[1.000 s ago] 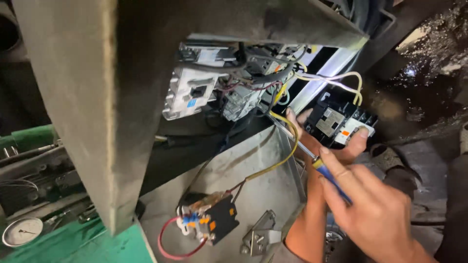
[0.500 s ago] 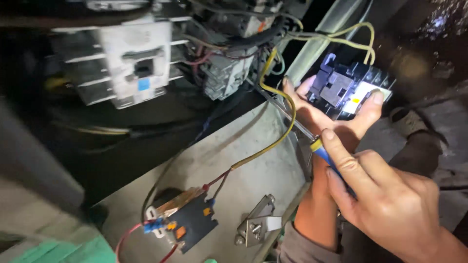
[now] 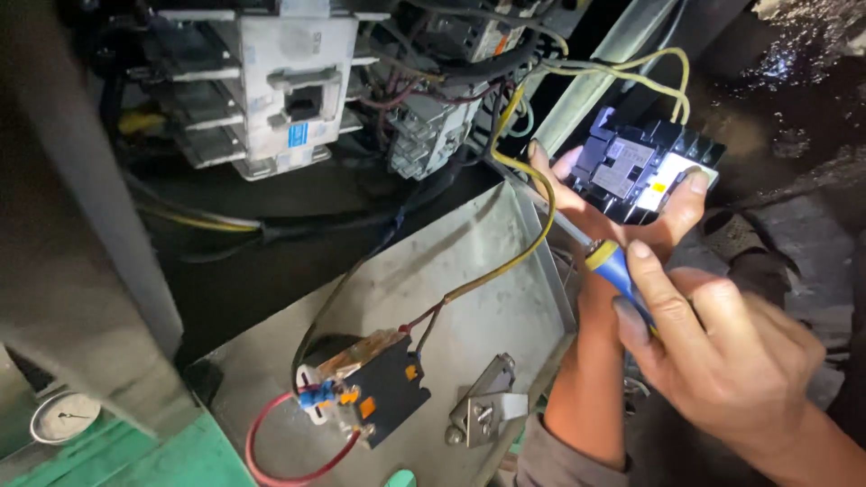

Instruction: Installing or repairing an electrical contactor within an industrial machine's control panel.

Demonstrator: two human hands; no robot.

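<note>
Black contactor, wired with yellow leads, sits cradled in the left hand at upper right, beside an open electrical cabinet. The left fingers wrap its edges. The right hand clenches a blue-and-yellow-handled screwdriver, its shaft running up toward the contactor's underside; the tip is apparently hidden behind the left hand. Below, a small black relay with red wires and a metal bracket lie on a grey metal shelf. A large grey contactor hangs inside the cabinet.
</note>
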